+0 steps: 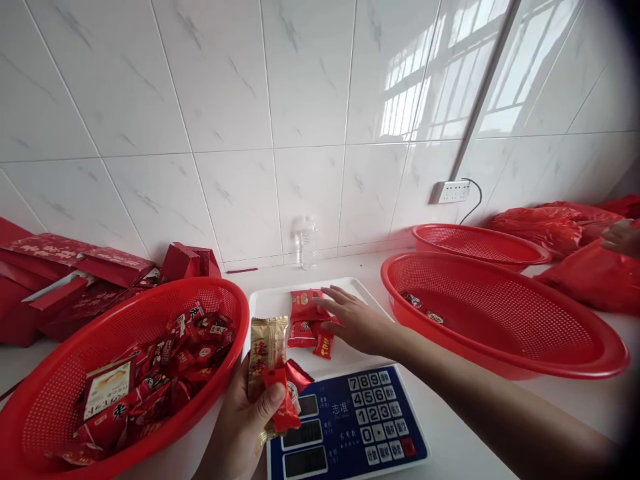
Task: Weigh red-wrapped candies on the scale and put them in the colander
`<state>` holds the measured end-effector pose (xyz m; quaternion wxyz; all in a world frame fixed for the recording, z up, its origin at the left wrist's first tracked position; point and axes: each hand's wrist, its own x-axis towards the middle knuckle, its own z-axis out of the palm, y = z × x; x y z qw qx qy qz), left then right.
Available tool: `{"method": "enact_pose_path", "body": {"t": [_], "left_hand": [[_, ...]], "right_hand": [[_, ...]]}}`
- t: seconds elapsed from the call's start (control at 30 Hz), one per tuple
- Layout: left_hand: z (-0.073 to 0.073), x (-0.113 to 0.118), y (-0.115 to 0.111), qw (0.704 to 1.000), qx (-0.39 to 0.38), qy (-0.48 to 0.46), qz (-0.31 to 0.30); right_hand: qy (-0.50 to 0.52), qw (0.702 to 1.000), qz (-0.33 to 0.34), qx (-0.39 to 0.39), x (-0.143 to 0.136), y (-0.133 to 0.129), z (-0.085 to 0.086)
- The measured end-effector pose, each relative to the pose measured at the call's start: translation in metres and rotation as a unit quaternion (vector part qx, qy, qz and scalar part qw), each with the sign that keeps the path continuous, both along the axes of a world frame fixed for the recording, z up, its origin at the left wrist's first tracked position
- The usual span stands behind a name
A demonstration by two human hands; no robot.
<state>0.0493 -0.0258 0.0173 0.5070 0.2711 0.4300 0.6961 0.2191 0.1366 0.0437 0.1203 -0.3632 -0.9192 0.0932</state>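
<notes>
My left hand (250,413) is closed around a gold-wrapped snack bar (267,343) and a few small red snack packets (286,400), held in front of the scale's displays. My right hand (357,320) has its fingers stretched out over the white weighing tray (270,293). Its fingertips are at several red snack packets (305,307) lying on the tray; whether they press on them I cannot tell. The blue keypad panel (345,427) of the digital scale faces me. Left of my left hand, a red plastic basket (240,300) holds many wrapped snacks (165,367).
To the right is a red basket (500,353) with a few small packets, and another basket (480,230) behind it. Red plastic bags (580,267) lie farther right, with another person's hand (623,237) there. Red boxes (85,273) and a clear bottle (309,243) stand by the wall.
</notes>
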Motion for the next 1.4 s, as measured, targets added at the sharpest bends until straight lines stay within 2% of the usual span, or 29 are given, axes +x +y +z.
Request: {"method": "enact_pose_path", "body": {"t": [0.1,0.2,0.33,0.43,0.57,0.7,0.87,1.07,1.23,1.4], "left_hand": [[-0.001,0.000,-0.001,1.000,0.005,0.014,-0.007],[0.001,0.000,-0.002,1.000,0.006,0.011,-0.016],[0.003,0.000,-0.002,1.000,0.009,0.007,-0.014],[0.004,0.001,-0.003,0.999,0.002,0.022,-0.034],[0.005,0.003,-0.004,0.999,0.012,0.022,-0.037],[0.004,0.003,-0.003,0.999,0.008,0.016,-0.032],[0.002,0.001,-0.002,0.998,0.015,0.040,-0.045],[0.004,0.004,-0.004,0.999,0.007,0.033,-0.032],[0.004,0.003,-0.004,0.998,0.016,0.042,-0.035],[0.004,0.002,-0.004,0.999,0.013,0.038,-0.030]], "right_hand": [[-0.017,0.999,0.042,0.012,-0.020,0.000,0.002],[-0.020,0.999,0.040,0.030,-0.027,0.007,0.002],[-0.037,0.998,-0.008,0.052,-0.025,0.014,0.004],[-0.032,0.996,-0.035,0.072,-0.019,0.010,0.009],[-0.030,0.995,-0.005,0.095,-0.019,-0.004,0.015],[-0.060,0.993,0.024,0.103,-0.026,-0.009,0.014],[-0.094,0.989,0.009,0.111,-0.032,-0.007,0.010],[-0.085,0.990,-0.017,0.113,-0.038,-0.004,0.009],[0.003,0.988,-0.096,0.120,-0.025,0.006,0.019],[0.125,0.961,-0.220,0.112,0.025,0.018,0.049]]}}
